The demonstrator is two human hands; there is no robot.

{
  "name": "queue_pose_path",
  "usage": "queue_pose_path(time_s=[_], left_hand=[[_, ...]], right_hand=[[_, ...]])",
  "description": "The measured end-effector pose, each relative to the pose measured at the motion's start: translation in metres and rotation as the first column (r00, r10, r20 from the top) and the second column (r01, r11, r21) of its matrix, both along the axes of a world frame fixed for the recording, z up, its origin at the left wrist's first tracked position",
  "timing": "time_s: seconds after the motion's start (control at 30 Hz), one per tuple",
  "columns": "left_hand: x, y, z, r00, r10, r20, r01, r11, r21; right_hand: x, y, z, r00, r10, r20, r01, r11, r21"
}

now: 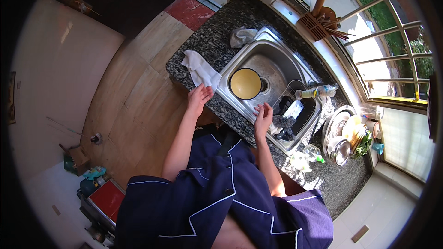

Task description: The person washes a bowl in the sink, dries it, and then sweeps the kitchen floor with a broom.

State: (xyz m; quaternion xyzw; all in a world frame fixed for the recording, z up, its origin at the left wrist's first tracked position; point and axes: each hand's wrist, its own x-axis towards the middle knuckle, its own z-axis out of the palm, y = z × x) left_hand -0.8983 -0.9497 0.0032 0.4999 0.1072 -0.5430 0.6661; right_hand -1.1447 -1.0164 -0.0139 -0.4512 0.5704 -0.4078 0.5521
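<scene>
My left hand (200, 99) is at the lower end of a crumpled white cloth (200, 67) on the granite counter's front edge. Its fingers overlap the cloth in view; whether they touch it I cannot tell. Over the front rim of the stainless steel sink (266, 53) hovers my right hand (264, 121), fingers curved and slightly apart, nothing in it. Between the hands, a bowl with a yellow inside and dark rim (245, 83) sits in the basin beside the drain. A wire rack (294, 86) with a cleaver blade (293, 109) and a dark scrubber (284, 121) lies right of it.
A tap (318, 92) reaches over the sink. Behind the basin lies a grey cloth (243, 37). On the right, metal dishes (339, 150), leafy greens (362, 145) and a clear bottle with a green tip (312, 153) crowd the granite counter (207, 43). A utensil holder (313, 26) stands by the barred window.
</scene>
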Motion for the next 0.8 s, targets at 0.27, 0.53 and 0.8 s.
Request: queue_pose_path(time_s=[0.27, 0.53, 0.8], left_hand=[[0.113, 0.191, -0.011, 0.199, -0.466, 0.862, -0.367, 0.781, 0.506], [0.186, 0.348, -0.015, 0.486, -0.378, 0.788, -0.579, 0.536, 0.614], [0.226, 0.439, -0.038, 0.548, 0.068, 0.834, -0.806, 0.311, 0.504]], right_hand=[[0.227, 0.101, 0.045, 0.673, 0.723, 0.154, -0.724, 0.687, -0.057], [0.381, 0.204, 0.008, 0.256, 0.955, -0.148, -0.961, 0.236, -0.141], [0.495, 0.281, -0.024, -0.195, 0.98, -0.038, -0.979, -0.192, 0.068]])
